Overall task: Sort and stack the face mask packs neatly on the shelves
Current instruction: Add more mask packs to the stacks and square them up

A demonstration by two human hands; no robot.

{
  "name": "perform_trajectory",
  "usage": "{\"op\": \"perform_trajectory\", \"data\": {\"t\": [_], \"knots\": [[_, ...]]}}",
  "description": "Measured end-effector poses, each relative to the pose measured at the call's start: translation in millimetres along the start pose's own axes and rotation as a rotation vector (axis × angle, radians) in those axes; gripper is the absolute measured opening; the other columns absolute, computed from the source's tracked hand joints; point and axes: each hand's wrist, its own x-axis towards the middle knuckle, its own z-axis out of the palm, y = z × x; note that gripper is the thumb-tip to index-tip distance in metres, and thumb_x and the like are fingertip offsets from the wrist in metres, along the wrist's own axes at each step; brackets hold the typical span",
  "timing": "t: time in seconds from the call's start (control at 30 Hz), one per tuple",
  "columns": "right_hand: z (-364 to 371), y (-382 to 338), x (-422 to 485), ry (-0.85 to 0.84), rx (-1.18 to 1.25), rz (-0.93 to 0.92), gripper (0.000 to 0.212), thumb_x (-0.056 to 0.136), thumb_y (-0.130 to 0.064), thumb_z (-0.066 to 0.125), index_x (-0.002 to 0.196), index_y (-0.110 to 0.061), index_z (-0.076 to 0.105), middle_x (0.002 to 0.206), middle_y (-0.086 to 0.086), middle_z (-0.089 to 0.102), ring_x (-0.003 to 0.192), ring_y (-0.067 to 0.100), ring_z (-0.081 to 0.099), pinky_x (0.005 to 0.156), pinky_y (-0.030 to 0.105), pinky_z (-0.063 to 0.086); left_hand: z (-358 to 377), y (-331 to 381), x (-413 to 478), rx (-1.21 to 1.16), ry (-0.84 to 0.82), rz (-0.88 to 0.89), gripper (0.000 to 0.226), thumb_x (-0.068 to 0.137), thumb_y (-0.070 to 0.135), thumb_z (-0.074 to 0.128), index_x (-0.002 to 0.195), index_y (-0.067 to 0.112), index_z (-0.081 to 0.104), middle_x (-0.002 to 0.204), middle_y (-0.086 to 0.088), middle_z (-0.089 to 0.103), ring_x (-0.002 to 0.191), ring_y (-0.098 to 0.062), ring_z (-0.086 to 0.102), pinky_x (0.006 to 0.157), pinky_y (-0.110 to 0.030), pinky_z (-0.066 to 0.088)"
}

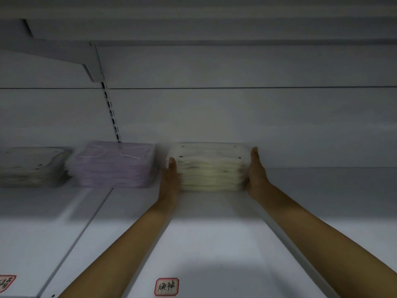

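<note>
A stack of cream face mask packs stands at the back of the white shelf. My left hand presses flat against the stack's left side. On the opposite side my right hand presses against the stack with straight fingers. To the left, a stack of pale purple packs sits beside the cream one. A grey-beige stack stands further left. The frame is slightly blurred.
A shelf bracket and a slotted upright are on the back wall above the purple stack. Red-bordered labels stick to the shelf's front edge. A seam divides two shelf boards. An upper shelf hangs overhead.
</note>
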Motion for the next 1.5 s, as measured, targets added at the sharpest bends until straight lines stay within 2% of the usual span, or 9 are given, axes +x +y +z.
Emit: {"op": "perform_trajectory", "data": {"t": [0.07,0.13,0.27,0.4,0.53,0.83,0.93,1.1,1.5], "knots": [[-6.0,-0.3,2.0,-0.04,-0.016,-0.001,0.076,0.088,-0.072,0.037,0.125,-0.01,0.061,0.119,0.011,0.066,0.108,0.03,0.063,0.1,0.045,0.047,-2.3,2.7,-2.9,0.03,0.034,-0.005,0.106,0.07,0.089,0.035,0.144,0.014,0.043,0.145,-0.002,0.048,0.132,-0.015,0.044,0.115,-0.036,0.03],[-15.8,-1.1,5.7,-0.068,-0.023,-0.029,0.07,0.09,-0.068,0.038,0.124,-0.011,0.061,0.111,0.011,0.068,0.099,0.025,0.064,0.101,0.041,0.047,-5.8,10.5,-13.2,0.098,0.105,0.072,0.07,0.095,0.059,0.039,0.142,0.008,0.042,0.145,-0.006,0.045,0.127,-0.01,0.042,0.106,-0.022,0.029],[-34.8,-6.7,10.2,-0.055,-0.064,-0.044,0.069,0.095,-0.059,0.039,0.133,-0.002,0.049,0.08,0.001,0.051,0.071,0.014,0.05,0.069,0.028,0.044,-9.0,20.4,-30.0,0.263,0.197,0.302,0.056,0.101,0.038,0.037,0.149,0.01,0.032,0.153,-0.005,0.036,0.14,-0.017,0.033,0.117,-0.032,0.023],[-50.2,-16.7,7.1,-0.062,-0.242,-0.089,0.074,0.093,-0.063,0.038,0.145,-0.01,0.04,0.098,-0.002,0.05,0.094,0.015,0.048,0.084,0.027,0.037,8.7,33.8,-49.5,0.428,0.166,0.391,0.067,0.095,0.048,0.037,0.149,0.008,0.029,0.155,-0.006,0.031,0.143,-0.02,0.028,0.118,-0.031,0.019],[-78.4,-27.5,-13.5,-0.053,-0.591,-0.34,0.074,0.093,-0.055,0.05,0.151,-0.014,0.029,0.154,0.005,0.034,0.139,0.022,0.035,0.108,0.029,0.027,40.3,40.3,-75.8,0.644,0.011,0.548,0.073,0.095,0.056,0.039,0.151,0.012,0.025,0.156,-0.003,0.03,0.144,-0.019,0.023,0.114,-0.026,0.019],[-180.2,-38.4,-86.5,0.115,-1.602,-0.691,0.089,0.087,-0.064,0.05,0.155,-0.022,0.011,0.161,0.005,0.018,0.144,0.024,0.027,0.112,0.036,0.027,114.8,40.4,-108.9,1.198,-0.463,0.792,0.071,0.097,0.053,0.041,0.154,0.019,0.016,0.159,-0.002,0.021,0.147,-0.02,0.017,0.118,-0.033,0.013],[-211.2,-35.0,-118.9,0.243,-1.706,-0.667,0.085,0.083,-0.063,0.047,0.153,-0.022,0.02,0.152,0.004,0.036,0.134,0.025,0.04,0.105,0.037,0.032,140.1,37.7,-127.3,1.192,-0.581,0.94,0.067,0.093,0.053,0.041,0.148,0.014,0.035,0.151,-0.008,0.04,0.136,-0.027,0.04,0.111,-0.039,0.03],[-269.6,-41.7,-171.6,0.463,-1.78,-0.56,0.069,0.087,-0.057,0.053,0.144,-0.023,0.035,0.139,0.001,0.047,0.126,0.023,0.043,0.099,0.036,0.032,184.9,30.8,-169.6,1.074,-0.767,0.985,0.061,0.095,0.047,0.05,0.147,0.02,0.035,0.149,0.0,0.041,0.134,-0.022,0.039,0.107,-0.032,0.031],[-409.7,-40.3,-250.8,0.642,-1.821,-0.394,0.079,0.088,-0.068,0.042,0.151,-0.025,0.024,0.156,0.004,0.029,0.143,0.023,0.025,0.116,0.042,0.017,304.4,25.5,-270.5,0.964,-0.983,1.144,0.059,0.096,0.049,0.046,0.148,0.025,0.032,0.15,0.004,0.039,0.137,-0.018,0.035,0.108,-0.033,0.027]]}}
